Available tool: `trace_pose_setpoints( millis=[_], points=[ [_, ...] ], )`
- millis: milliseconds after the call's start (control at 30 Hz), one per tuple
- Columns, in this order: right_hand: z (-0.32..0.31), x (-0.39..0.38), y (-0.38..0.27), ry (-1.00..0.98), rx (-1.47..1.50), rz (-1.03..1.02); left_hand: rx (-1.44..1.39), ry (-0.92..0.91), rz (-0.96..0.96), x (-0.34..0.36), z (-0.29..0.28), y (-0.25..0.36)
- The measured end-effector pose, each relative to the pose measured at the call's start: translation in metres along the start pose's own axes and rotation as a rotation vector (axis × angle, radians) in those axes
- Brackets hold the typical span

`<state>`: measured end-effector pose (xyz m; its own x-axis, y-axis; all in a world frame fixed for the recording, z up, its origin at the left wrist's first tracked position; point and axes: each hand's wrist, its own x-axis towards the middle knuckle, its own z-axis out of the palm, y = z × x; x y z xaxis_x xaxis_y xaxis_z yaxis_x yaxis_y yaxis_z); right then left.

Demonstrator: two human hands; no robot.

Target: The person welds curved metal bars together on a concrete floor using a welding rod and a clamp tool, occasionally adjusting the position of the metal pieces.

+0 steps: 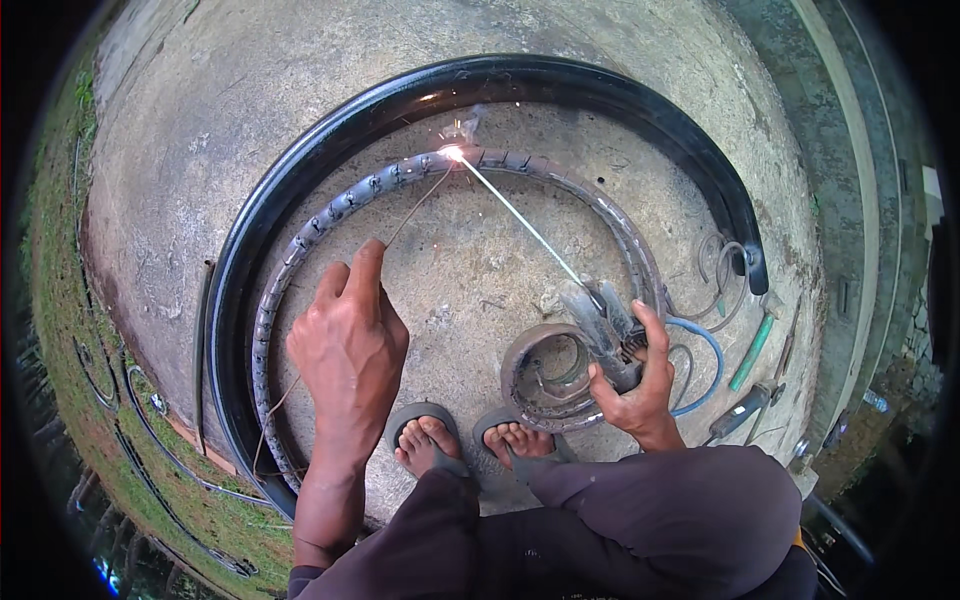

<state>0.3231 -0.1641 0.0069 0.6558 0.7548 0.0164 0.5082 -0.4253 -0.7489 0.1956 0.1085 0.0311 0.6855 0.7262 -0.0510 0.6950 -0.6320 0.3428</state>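
Note:
My right hand [640, 385] grips a welding electrode holder [605, 335], whose thin rod [520, 222] reaches up-left to a bright spark [455, 153] on a curved, twisted metal bar [330, 215]. My left hand [350, 345] pinches a thin wire [415, 205] that runs up to the same spark. A wide black curved steel band [330, 130] arcs around the twisted bar. The bar curls into a scroll [545, 375] just in front of my right hand. My feet in grey sandals [430, 440] stand on the concrete below.
Rough concrete slab [250, 80] lies under everything, with grass [60, 330] and more curved ironwork [140, 400] at the left. A blue cable [705, 345], a green-handled tool [752, 352], wire loops [720, 262] and a dark tool [742, 410] lie at the right.

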Motion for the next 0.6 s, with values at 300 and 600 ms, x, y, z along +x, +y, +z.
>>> trace_pose_setpoints(
  millis=[300, 600],
  points=[
    [-0.009, -0.012, 0.003, 0.026, 0.027, 0.047, -0.012, 0.029, 0.060, -0.002, -0.004, 0.003],
    [-0.008, -0.013, 0.004, 0.017, -0.007, 0.093, -0.021, 0.028, 0.097, 0.001, 0.010, 0.002]
  ],
)
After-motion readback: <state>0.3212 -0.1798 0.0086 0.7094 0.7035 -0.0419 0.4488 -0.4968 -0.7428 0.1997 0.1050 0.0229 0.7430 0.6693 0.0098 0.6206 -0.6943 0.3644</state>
